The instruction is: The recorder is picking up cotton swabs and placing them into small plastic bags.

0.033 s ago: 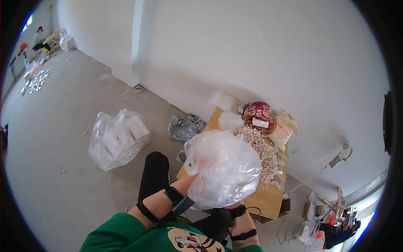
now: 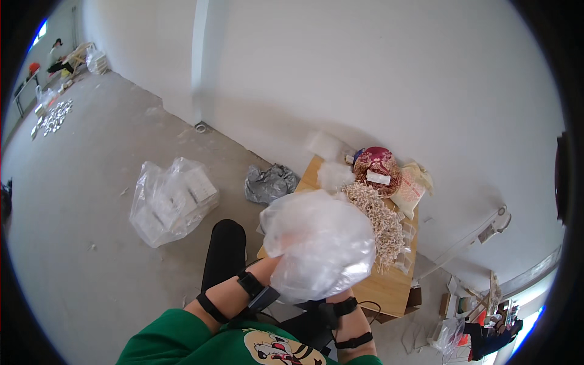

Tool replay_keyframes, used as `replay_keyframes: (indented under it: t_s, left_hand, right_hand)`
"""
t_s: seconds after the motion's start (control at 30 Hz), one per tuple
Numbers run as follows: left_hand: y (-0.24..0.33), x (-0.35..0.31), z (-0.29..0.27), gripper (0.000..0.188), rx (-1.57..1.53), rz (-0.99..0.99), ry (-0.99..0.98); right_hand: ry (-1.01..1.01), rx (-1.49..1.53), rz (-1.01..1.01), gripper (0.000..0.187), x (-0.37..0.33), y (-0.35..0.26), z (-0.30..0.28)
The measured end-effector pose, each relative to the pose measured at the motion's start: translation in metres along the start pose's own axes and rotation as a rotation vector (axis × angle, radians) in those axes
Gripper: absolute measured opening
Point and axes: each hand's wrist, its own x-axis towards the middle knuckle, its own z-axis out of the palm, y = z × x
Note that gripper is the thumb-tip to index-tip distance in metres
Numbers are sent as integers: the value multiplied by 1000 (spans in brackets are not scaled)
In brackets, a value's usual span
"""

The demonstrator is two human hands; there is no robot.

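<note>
A big, puffed clear plastic bag (image 2: 325, 249) is lifted above my lap, in front of the table, its surface smeared by motion. My left hand (image 2: 292, 241) shows dimly through the film at the bag's left side and appears closed on it; its fingers are not distinct. From the lower right my right wrist (image 2: 340, 296) goes up to the bag's lower edge, and the bag hides that hand and its fingers. Beyond the bag, a heap of small pale twisted pieces (image 2: 380, 225) lies on the wooden table (image 2: 380, 292).
On the table's far end are a dark red patterned round item (image 2: 377, 167), a cream sack (image 2: 412, 190) and clear plastic (image 2: 334, 176). A grey crumpled bag (image 2: 271, 184) and a clear bag of white boxes (image 2: 173, 204) lie on the floor. People sit far left and far right.
The plastic bag has shifted slightly left and its left side has swung out and blurred. My forearms have hardly moved.
</note>
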Motion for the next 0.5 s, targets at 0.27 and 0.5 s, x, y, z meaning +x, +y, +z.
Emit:
replay_keyframes:
  t_s: [0.27,0.5]
  left_hand:
    - [11,-40,-268,49,112,29,138]
    - [111,23,-474,48,250,83,273]
  right_hand:
    - [273,-356,-42,35,57,13,-59]
    - [806,-1637,-152,46,53,74,-188]
